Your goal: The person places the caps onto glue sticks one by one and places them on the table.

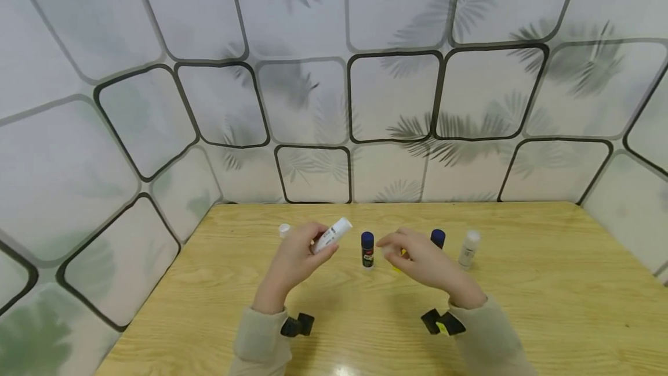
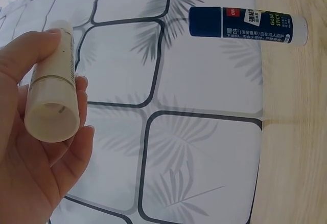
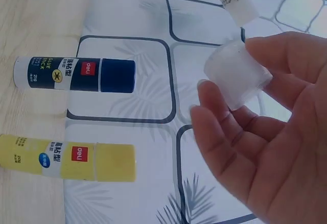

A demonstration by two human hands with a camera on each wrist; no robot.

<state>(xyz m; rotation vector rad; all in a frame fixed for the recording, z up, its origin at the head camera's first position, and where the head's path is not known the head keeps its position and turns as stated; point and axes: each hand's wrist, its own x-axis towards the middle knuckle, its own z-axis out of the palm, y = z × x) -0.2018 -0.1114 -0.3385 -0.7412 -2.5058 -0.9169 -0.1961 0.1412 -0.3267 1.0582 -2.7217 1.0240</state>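
My left hand [image 1: 294, 255] grips a white glue stick [image 1: 331, 235], tilted up to the right above the table. In the left wrist view one end of that white tube [image 2: 53, 93] faces the camera and looks hollow. My right hand [image 1: 427, 261] pinches a translucent white cap [image 3: 237, 75] between thumb and fingers; the head view hides this cap. Between the hands a dark blue glue stick [image 1: 367, 251] stands upright on the table. Beside it is a yellow glue stick [image 3: 66, 158], mostly behind my right hand in the head view.
Behind my right hand rises another blue cap [image 1: 438, 238]. A white glue stick [image 1: 468, 249] stands to its right. Partly covered by my left hand is a white-topped object [image 1: 284, 229]. The wooden table [image 1: 563, 283] ends at a patterned wall covering [image 1: 394, 97].
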